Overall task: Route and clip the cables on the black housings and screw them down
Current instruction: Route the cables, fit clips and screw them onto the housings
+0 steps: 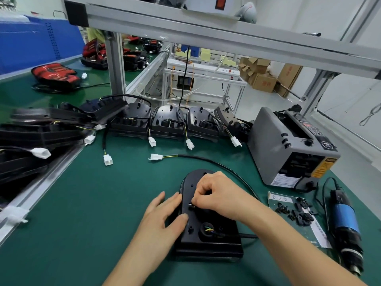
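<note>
A black housing (208, 242) lies on the green mat in front of me, back side up. My left hand (165, 215) rests against its left edge with fingers fairly straight, steadying it. My right hand (216, 193) is curled over the housing's middle, fingertips pinching a small black part at a post; the part itself is mostly hidden. A black cable (218, 164) leaves the housing, arcs behind my right hand and ends in a white connector (156, 156). Coloured wires show in a round opening (208, 230) near the housing's front.
A row of black housings (167, 124) with white connectors stands at the back. More housings are stacked at the left (37, 137). A grey tape dispenser (288, 149) sits right. Small black clips and screws (299, 213) lie on a sheet, beside a blue electric screwdriver (346, 228).
</note>
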{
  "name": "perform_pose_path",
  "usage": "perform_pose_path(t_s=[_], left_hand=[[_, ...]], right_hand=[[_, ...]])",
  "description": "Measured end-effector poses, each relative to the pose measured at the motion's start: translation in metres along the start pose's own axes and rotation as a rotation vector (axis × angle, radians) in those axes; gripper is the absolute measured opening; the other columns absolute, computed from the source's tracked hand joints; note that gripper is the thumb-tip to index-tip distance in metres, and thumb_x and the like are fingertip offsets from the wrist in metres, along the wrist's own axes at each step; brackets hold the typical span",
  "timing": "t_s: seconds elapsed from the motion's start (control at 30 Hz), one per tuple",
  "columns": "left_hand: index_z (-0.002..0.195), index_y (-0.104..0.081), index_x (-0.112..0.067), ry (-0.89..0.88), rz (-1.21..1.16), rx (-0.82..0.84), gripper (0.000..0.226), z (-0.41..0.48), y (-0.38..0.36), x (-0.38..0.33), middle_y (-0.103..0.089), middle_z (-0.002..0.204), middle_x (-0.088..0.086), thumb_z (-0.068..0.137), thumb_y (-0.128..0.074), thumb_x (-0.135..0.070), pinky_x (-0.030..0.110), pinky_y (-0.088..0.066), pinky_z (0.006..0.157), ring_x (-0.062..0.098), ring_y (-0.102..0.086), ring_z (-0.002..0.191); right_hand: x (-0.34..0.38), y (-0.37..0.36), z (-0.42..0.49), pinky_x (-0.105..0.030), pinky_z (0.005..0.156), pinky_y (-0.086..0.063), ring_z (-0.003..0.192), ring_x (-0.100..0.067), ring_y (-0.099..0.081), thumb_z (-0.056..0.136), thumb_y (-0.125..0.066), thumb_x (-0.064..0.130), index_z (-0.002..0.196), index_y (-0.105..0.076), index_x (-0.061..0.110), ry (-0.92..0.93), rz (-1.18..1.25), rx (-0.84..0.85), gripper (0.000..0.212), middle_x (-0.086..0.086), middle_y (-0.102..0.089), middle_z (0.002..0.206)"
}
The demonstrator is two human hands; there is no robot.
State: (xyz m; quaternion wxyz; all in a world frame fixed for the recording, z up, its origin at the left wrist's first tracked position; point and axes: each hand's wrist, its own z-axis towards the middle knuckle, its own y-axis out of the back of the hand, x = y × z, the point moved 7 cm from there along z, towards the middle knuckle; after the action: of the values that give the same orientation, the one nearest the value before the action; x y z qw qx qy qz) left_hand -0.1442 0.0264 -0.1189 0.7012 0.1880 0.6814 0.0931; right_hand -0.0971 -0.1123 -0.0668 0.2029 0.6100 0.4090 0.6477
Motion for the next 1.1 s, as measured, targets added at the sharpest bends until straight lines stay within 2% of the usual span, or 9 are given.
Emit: perform_pose_path(t_s=[0.13,0.27,0.37,0.5,0.63,0.87,1.1], left_hand=[[0.131,-0.045,-0.046,-0.002,-0.007,0.0,0.047,0.0006,-0.0005,0.0011,-0.019,0.116,-0.053,0.09,-0.058,-0.028,0.015,-0.016,0.108,-0.038,0.001,0.115],[0.131,-0.046,-0.045,-0.005,-0.015,-0.005,0.046,0.0012,-0.0007,0.0018,-0.021,0.117,-0.053,0.09,-0.058,-0.026,0.016,-0.015,0.11,-0.035,-0.001,0.118],[0.133,-0.045,-0.044,-0.016,-0.01,0.001,0.047,0.0009,-0.0009,0.0019,-0.025,0.121,-0.051,0.091,-0.057,-0.027,0.017,-0.015,0.111,-0.032,-0.001,0.122],[0.132,-0.043,-0.047,-0.025,0.0,0.005,0.047,0.0011,-0.0011,0.0006,-0.025,0.119,-0.052,0.091,-0.057,-0.027,0.015,-0.015,0.11,-0.035,-0.001,0.119],[0.132,-0.044,-0.044,-0.02,-0.008,0.01,0.047,0.001,-0.0009,0.0007,-0.027,0.121,-0.05,0.091,-0.057,-0.026,0.015,-0.015,0.109,-0.033,-0.002,0.121],[0.134,-0.044,-0.043,-0.02,-0.003,0.002,0.047,-0.0002,-0.0004,0.0003,-0.025,0.122,-0.05,0.091,-0.057,-0.027,0.015,-0.015,0.108,-0.036,0.0,0.118],[0.134,-0.044,-0.043,-0.027,-0.006,0.003,0.047,-0.0011,-0.0007,-0.0022,-0.025,0.12,-0.051,0.091,-0.057,-0.027,0.015,-0.015,0.109,-0.034,0.0,0.12]], right_hand=[[-0.0004,0.0001,-0.0003,-0.035,0.078,-0.051,0.084,-0.005,-0.052,0.075,-0.069,0.018,0.055,-0.065,0.018,-0.001,-0.023,-0.021,0.021,0.0,-0.065,0.076],[-0.0005,-0.0011,-0.0037,-0.029,0.085,-0.045,0.099,-0.007,-0.044,0.077,-0.068,0.021,0.058,-0.064,0.02,-0.013,-0.05,-0.029,0.019,0.006,-0.063,0.079],[0.0005,-0.0016,-0.0042,-0.029,0.086,-0.044,0.1,-0.01,-0.043,0.078,-0.066,0.021,0.061,-0.065,0.014,-0.002,-0.106,-0.027,0.018,0.005,-0.064,0.08],[0.0017,-0.0016,-0.0048,-0.025,0.085,-0.042,0.1,-0.011,-0.044,0.079,-0.066,0.021,0.057,-0.059,0.024,-0.006,-0.113,-0.026,0.023,0.01,-0.059,0.079],[0.0021,-0.0014,-0.0056,-0.024,0.084,-0.04,0.101,-0.01,-0.043,0.08,-0.065,0.021,0.056,-0.056,0.027,-0.01,-0.124,-0.025,0.026,0.011,-0.058,0.08],[0.0039,-0.0018,-0.0058,-0.027,0.086,-0.042,0.102,-0.01,-0.042,0.08,-0.064,0.023,0.055,-0.054,0.027,-0.011,-0.153,-0.028,0.028,0.009,-0.059,0.081],[0.0038,-0.0017,-0.0064,-0.028,0.086,-0.043,0.102,-0.01,-0.042,0.08,-0.064,0.021,0.06,-0.062,0.021,-0.011,-0.153,-0.03,0.021,0.006,-0.062,0.081]])
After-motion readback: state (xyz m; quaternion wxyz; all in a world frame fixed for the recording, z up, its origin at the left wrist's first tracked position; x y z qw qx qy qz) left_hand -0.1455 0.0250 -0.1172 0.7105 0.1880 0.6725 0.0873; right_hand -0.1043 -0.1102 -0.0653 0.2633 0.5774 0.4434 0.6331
